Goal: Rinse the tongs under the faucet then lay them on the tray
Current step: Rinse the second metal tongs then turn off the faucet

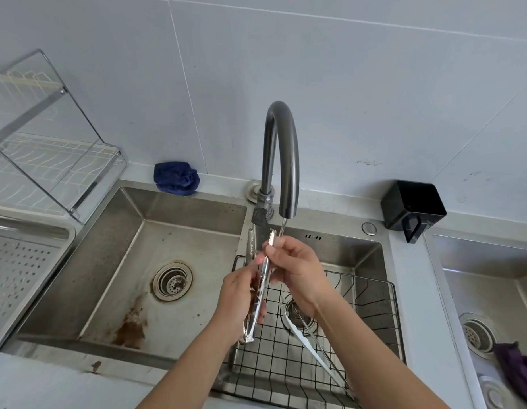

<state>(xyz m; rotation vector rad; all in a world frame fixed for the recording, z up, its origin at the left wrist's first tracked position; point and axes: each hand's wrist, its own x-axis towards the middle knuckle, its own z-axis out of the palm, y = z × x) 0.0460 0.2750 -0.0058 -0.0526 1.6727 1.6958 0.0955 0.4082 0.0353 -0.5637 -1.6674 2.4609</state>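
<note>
Shiny metal tongs [263, 270] stand nearly upright over the divider between two sink basins, tips up beside the spout of the grey arched faucet [281, 154]. A thin stream of water [283, 227] falls from the spout onto my right hand. My left hand [241, 302] grips the tongs' lower handle. My right hand [294, 264] pinches one arm near its scalloped tip. The perforated steel tray [23, 273] lies at the far left, apart from both hands.
A black wire basket [374, 329] sits in the right basin and holds a second pair of tongs [312, 346]. The left basin [138, 284] shows rust stains and a drain. A dish rack [49, 160], blue cloth [176, 178] and black box [413, 206] line the counter.
</note>
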